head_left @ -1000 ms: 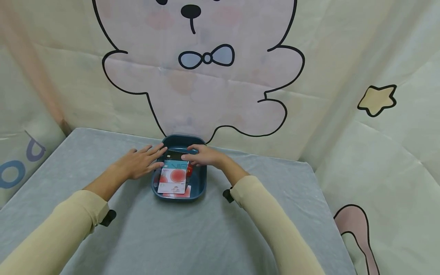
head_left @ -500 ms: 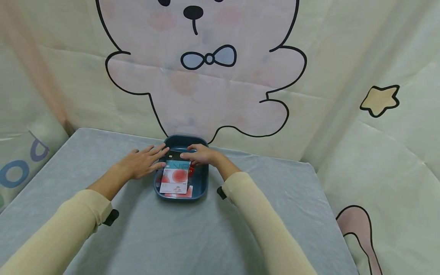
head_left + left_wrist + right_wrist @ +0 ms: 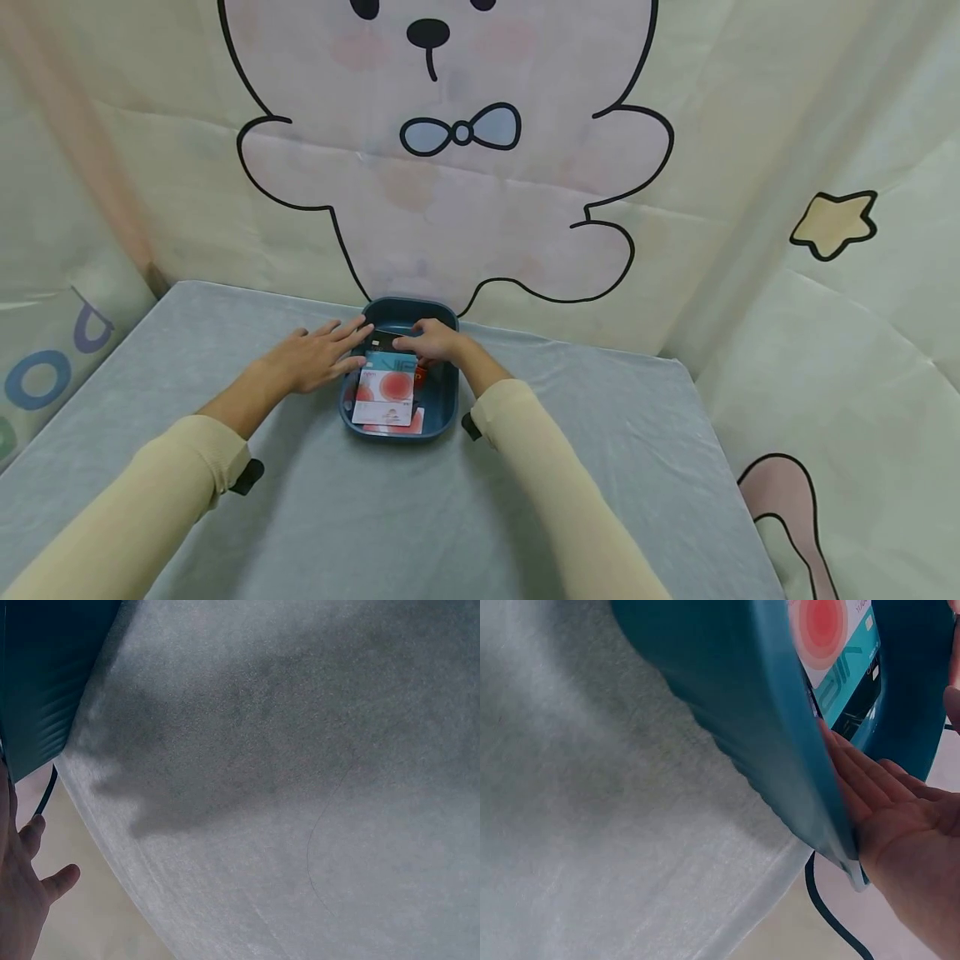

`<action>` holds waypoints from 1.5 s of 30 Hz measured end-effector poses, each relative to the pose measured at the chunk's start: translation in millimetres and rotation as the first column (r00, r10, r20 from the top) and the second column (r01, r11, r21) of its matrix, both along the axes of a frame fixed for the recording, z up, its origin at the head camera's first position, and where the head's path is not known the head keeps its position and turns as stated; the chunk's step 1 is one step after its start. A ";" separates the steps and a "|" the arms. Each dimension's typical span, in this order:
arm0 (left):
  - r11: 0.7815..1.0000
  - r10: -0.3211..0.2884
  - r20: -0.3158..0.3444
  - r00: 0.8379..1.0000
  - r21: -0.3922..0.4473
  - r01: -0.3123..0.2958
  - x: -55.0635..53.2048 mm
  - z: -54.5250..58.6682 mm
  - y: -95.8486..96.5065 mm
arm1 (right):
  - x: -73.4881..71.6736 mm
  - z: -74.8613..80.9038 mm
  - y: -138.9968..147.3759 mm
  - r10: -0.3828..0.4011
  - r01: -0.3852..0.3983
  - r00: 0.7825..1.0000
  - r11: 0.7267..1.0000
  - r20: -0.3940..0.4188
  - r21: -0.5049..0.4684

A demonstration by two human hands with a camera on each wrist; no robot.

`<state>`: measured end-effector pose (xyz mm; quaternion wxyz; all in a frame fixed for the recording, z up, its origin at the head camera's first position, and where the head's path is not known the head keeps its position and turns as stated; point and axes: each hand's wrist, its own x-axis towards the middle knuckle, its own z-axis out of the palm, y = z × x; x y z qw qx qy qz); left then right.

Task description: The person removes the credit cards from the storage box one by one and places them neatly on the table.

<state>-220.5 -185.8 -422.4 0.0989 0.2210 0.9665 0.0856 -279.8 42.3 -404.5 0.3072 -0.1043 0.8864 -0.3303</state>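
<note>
A dark blue tray (image 3: 444, 417) stands at the table's back edge with several cards in it. On top lies a white and teal card (image 3: 386, 392) with red circles. Behind it is a black card (image 3: 382, 341); a red card (image 3: 420, 377) and a white and pink card (image 3: 405, 423) show from beneath. My left hand (image 3: 311, 360) spreads its fairly straight fingers at the tray's left rim. My right hand (image 3: 437, 342) reaches over the right side, fingertips at the black card. In the right wrist view the tray wall (image 3: 780, 750) partly hides those fingers, so a pinch cannot be confirmed.
The table has a grey-blue cloth (image 3: 300, 517). Right behind the tray hangs a pale backdrop (image 3: 525, 242) with a cartoon bear. A printed side cloth (image 3: 832, 350) rises at the right, and another (image 3: 45, 275) at the left.
The head view has shifted slightly, moving the whole scene a little right. My right forearm has swung inward while its hand stays at the black card. My left hand and the cards hold their places.
</note>
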 end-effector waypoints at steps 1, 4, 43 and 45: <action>1.000 -0.001 -0.001 1.000 0.001 0.001 0.0 -0.4 -0.1 | 0.4 0.1 -0.7 0.000 0.000 1.000 1.000 -0.005 0.004; 1.000 0.000 -0.005 1.000 0.004 0.000 -0.1 -0.9 -0.3 | 1.2 1.3 -2.8 -0.001 0.001 1.000 1.000 -0.012 0.005; 1.000 0.009 -0.005 1.000 0.006 -0.009 -1.1 -3.5 -0.7 | 8.7 -0.6 -22.6 -0.133 0.162 0.937 0.985 -0.323 0.065; 1.000 0.009 -0.008 1.000 0.004 -0.009 -1.7 -4.7 -0.7 | 9.4 -1.1 -25.0 -0.142 0.174 0.930 0.983 -0.339 0.066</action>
